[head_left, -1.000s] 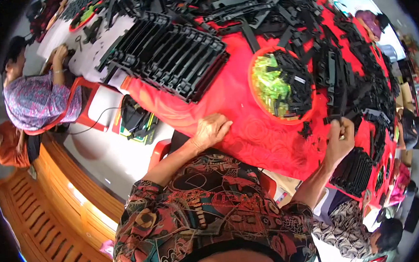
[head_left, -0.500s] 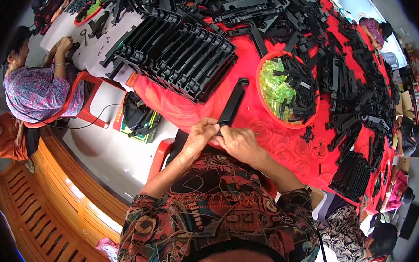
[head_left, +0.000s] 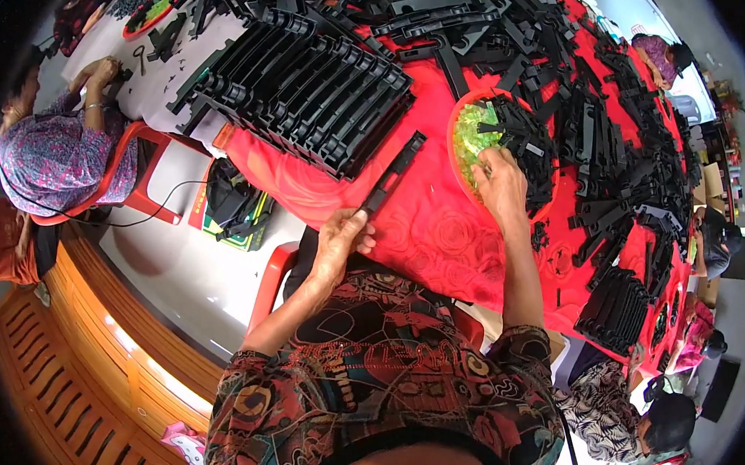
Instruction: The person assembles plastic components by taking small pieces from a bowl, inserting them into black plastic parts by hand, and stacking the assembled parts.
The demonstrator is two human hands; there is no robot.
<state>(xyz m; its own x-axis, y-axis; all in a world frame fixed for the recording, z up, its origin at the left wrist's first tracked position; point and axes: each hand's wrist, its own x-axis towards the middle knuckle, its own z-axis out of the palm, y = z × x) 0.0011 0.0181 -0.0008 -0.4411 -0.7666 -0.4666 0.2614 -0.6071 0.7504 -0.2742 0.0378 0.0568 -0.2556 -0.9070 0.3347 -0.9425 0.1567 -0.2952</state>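
Observation:
My left hand [head_left: 342, 239] is closed round the near end of a long, narrow black plastic part [head_left: 393, 175], which points up and away to the right over the table's front edge. To the right, my right hand [head_left: 502, 182] reaches into an orange-rimmed tray [head_left: 458, 176]. Its fingers are bent down at the border between clear yellow-green plastic pieces [head_left: 473, 128] and small black pieces [head_left: 531, 142]. Whether the fingertips hold a piece cannot be made out. Beyond my left hand stands a neat stack of black plastic parts [head_left: 304, 92].
Loose black parts [head_left: 478, 13] heap over the far side of the red-clothed table [head_left: 450, 245]. Another black stack [head_left: 612, 316] stands near the right edge. A co-worker [head_left: 65, 157] sits at the left on a red chair [head_left: 126, 175]; other people sit along the right.
My right hand has left the black part and moved right into the tray. My left hand still holds the part, which has turned and now shows an open, slotted side.

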